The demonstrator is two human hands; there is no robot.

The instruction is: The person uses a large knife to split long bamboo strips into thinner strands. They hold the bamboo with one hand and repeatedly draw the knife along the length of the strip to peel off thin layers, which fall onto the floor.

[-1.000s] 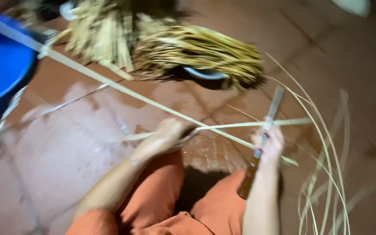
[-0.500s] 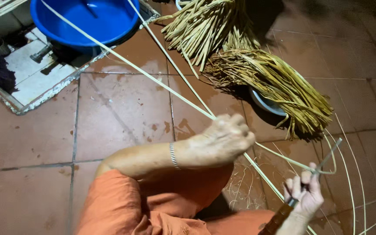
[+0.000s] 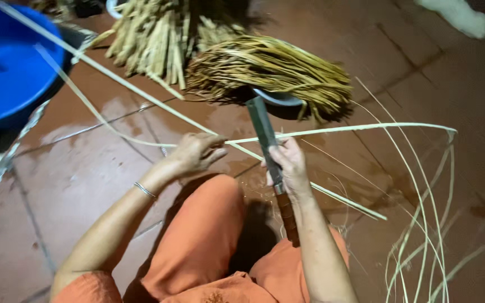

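Two ends hidden: knife tip, strip under left hand.

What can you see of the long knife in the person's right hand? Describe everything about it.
The long knife has a flat, dull grey metal blade and a brown wooden handle. The right hand grips it where blade meets handle, and the handle's end points back toward the orange-clad lap. The blade points away from the person, toward the bundle of dry yellow strips, and crosses the pale thin strip that the left hand pinches.
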